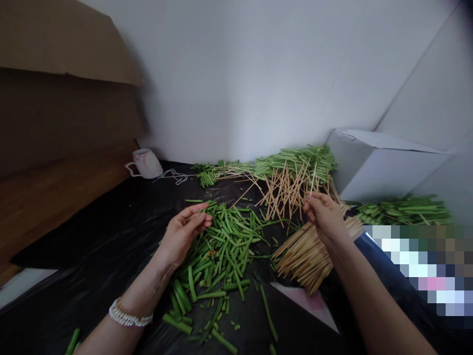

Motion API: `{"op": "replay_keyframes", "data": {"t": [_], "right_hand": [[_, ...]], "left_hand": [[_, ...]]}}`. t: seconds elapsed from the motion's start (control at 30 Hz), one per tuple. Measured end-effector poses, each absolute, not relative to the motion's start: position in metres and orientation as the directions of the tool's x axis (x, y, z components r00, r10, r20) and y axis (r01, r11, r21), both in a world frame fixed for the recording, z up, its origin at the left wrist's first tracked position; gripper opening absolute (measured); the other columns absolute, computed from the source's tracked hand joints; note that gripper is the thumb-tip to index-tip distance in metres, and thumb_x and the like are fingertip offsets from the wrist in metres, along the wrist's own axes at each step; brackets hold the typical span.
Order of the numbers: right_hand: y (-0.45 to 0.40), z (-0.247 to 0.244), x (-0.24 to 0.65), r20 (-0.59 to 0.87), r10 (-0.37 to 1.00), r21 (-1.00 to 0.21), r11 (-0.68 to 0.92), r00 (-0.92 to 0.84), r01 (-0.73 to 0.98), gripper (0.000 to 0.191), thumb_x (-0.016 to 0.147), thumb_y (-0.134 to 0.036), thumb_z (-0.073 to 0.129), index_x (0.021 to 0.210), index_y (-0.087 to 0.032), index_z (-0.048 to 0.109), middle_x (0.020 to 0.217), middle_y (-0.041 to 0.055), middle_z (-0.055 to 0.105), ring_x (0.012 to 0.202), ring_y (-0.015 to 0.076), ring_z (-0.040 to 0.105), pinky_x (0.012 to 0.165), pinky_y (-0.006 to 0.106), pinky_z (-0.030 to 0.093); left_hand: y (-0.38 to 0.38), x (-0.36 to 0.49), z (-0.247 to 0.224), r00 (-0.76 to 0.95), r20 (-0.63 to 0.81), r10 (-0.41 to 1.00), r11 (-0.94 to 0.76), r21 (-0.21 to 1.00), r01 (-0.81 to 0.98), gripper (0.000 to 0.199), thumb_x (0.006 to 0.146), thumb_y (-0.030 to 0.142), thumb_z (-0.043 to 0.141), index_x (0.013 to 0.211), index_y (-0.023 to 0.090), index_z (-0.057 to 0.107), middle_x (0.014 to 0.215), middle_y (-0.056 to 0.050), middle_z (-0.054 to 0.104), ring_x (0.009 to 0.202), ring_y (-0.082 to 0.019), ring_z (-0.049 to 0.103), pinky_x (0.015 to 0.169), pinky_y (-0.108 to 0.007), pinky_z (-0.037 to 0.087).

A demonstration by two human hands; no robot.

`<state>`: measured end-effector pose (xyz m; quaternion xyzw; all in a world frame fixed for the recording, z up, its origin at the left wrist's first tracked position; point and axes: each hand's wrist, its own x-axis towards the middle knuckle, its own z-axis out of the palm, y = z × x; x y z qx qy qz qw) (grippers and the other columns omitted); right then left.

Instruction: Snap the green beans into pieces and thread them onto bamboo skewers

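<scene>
The left hand [183, 236] hovers half-open, fingers curled and holding nothing visible, just above cut green stalks [221, 246]. The right hand [323, 217] pinches a bamboo skewer [313, 182] between its fingertips, a skewer pile [306, 261] just below.

I note a glossy black plastic sheet [92, 236] with bright green cut stems [218, 251] heaped mid-sheet, pale tan wooden skewers [306, 261] toward its right, and a white mug [146, 164] streaked pink at its far edge.
</scene>
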<state>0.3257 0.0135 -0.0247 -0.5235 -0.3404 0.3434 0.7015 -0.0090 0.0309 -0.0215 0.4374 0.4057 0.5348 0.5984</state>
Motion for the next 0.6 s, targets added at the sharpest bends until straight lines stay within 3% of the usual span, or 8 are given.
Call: {"op": "replay_keyframes", "data": {"t": [0.37, 0.43, 0.53, 0.6], "right_hand": [[0.019, -0.042, 0.317, 0.144, 0.767, -0.969, 0.238, 0.626, -0.069, 0.041, 0.066, -0.043, 0.076, 0.093, -0.018, 0.058, 0.046, -0.0095, 0.052, 0.034, 0.0048, 0.035, 0.033, 0.015, 0.024], [0.019, -0.043, 0.322, 0.163, 0.752, -0.967, 0.250, 0.638, -0.048, 0.046, 0.066, -0.041, 0.075, 0.100, -0.017, 0.057, 0.051, -0.0076, 0.057, 0.036, 0.0057, 0.039, 0.034, 0.016, 0.027], [0.020, -0.045, 0.334, 0.229, 0.730, -0.964, 0.263, 0.644, 0.046, 0.067, 0.066, -0.038, 0.073, 0.125, -0.017, 0.047, 0.075, -0.0005, 0.069, 0.042, 0.0083, 0.048, 0.037, 0.019, 0.033], [0.021, -0.047, 0.340, 0.265, 0.734, -0.964, 0.223, 0.625, 0.147, 0.072, 0.070, -0.038, 0.070, 0.133, -0.015, 0.042, 0.077, 0.0003, 0.069, 0.042, 0.0089, 0.047, 0.039, 0.021, 0.034]], "left_hand": [[0.032, -0.009, -0.022, 0.118, -0.019, 0.993, 0.052, 0.958, -0.281, 0.043, 0.068, 0.030, 0.084, 0.106, 0.016, 0.072, 0.081, -0.006, 0.074, 0.072, -0.011, 0.065, 0.071, -0.019, 0.052], [0.031, -0.009, -0.022, 0.117, -0.018, 0.993, 0.050, 0.958, -0.282, 0.042, 0.068, 0.030, 0.084, 0.106, 0.016, 0.072, 0.081, -0.006, 0.074, 0.071, -0.011, 0.065, 0.071, -0.019, 0.052], [0.030, -0.009, -0.022, 0.118, -0.023, 0.993, 0.055, 0.958, -0.281, 0.042, 0.068, 0.030, 0.084, 0.106, 0.015, 0.072, 0.081, -0.006, 0.074, 0.072, -0.011, 0.066, 0.070, -0.020, 0.051], [0.030, -0.008, -0.022, 0.120, -0.028, 0.992, 0.061, 0.959, -0.277, 0.043, 0.068, 0.030, 0.085, 0.106, 0.015, 0.072, 0.081, -0.006, 0.074, 0.071, -0.011, 0.066, 0.070, -0.019, 0.051]]}}
